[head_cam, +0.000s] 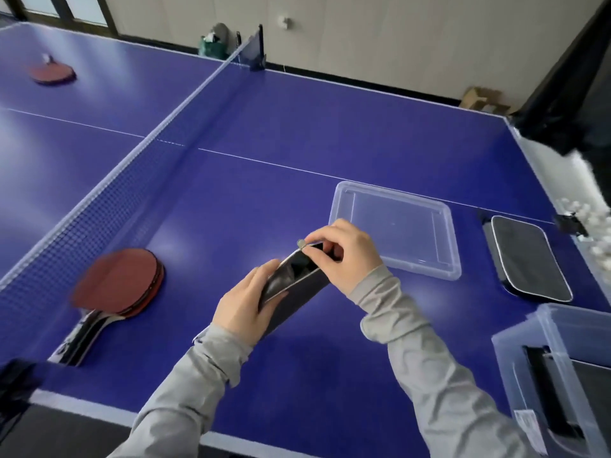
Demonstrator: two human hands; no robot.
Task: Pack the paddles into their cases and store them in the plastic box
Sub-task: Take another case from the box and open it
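Over the blue desk, the left hand grips a dark case while the right hand pinches its zipper pull, likely opening it; next, a red paddle must slide inside.

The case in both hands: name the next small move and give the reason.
Probably keep drawing the zipper along the case. The right hand pinches the pull at its far end while the left hand steadies it, and the top edge gapes. The paddles lie unpacked by the net.
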